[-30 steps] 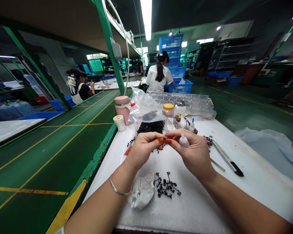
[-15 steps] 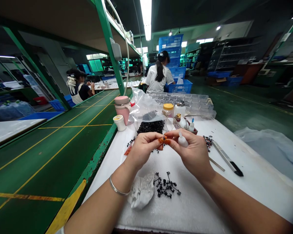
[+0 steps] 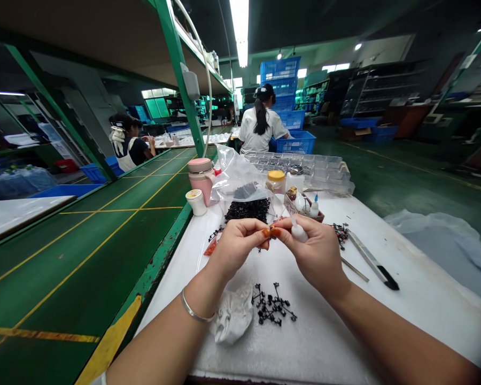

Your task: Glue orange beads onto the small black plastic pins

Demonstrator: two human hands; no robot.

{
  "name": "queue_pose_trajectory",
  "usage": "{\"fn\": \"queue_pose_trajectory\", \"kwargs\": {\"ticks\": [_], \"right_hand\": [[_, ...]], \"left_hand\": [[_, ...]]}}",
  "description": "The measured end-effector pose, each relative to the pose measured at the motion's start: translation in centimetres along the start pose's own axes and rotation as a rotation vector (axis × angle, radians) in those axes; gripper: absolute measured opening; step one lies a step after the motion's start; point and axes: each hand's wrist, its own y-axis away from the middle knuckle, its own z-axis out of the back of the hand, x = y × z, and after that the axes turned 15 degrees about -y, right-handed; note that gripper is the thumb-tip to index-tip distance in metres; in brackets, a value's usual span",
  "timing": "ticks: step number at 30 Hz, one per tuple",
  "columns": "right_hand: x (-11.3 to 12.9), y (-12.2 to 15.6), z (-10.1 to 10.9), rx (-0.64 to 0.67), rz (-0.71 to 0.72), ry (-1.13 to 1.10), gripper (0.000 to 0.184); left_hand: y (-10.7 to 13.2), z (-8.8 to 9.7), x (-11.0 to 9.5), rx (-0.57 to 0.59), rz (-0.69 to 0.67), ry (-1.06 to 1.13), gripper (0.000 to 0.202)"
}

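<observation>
Over the white table point(image 3: 420, 315), my left hand point(image 3: 237, 246) and my right hand point(image 3: 319, 251) meet at the fingertips. The left thumb and forefinger pinch a tiny dark part point(image 3: 271, 228), mostly hidden by the fingers; its kind cannot be made out. My right thumb and forefinger touch the same spot, while a small white dropper bottle point(image 3: 299, 232) sits in that hand, nozzle up. Behind the hands lies a heap of black plastic parts point(image 3: 246, 209). Nearer me are several loose black stemmed parts point(image 3: 273, 306) beside a crumpled white cloth point(image 3: 234, 315). Small orange-red pieces point(image 3: 210, 247) lie left of my hand.
A utility knife point(image 3: 372, 261) and a thin rod point(image 3: 355, 269) lie right. Behind stand a pink mug point(image 3: 201, 179), white jar point(image 3: 196, 202), yellow-lidded jar point(image 3: 276, 182), clear bag point(image 3: 236, 174) and compartment trays point(image 3: 328, 179). A green conveyor belt point(image 3: 104, 230) runs left; a co-worker point(image 3: 260, 125) sits ahead.
My fingertips have shifted slightly and the dropper bottle sits a little lower in my right hand. The belt's yellow markings have moved a little toward me. The co-worker ahead has moved an arm.
</observation>
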Motion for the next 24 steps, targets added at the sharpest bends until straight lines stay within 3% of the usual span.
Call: {"fn": "queue_pose_trajectory", "kwargs": {"ticks": [11, 24], "right_hand": [[-0.22, 0.17, 0.10, 0.019, 0.099, 0.055, 0.008], [-0.30, -0.50, 0.47, 0.021, -0.167, -0.193, 0.026]], "left_hand": [[-0.11, 0.13, 0.33, -0.009, 0.022, 0.051, 0.023], [-0.03, -0.01, -0.35, -0.099, -0.024, -0.041, 0.021]]}}
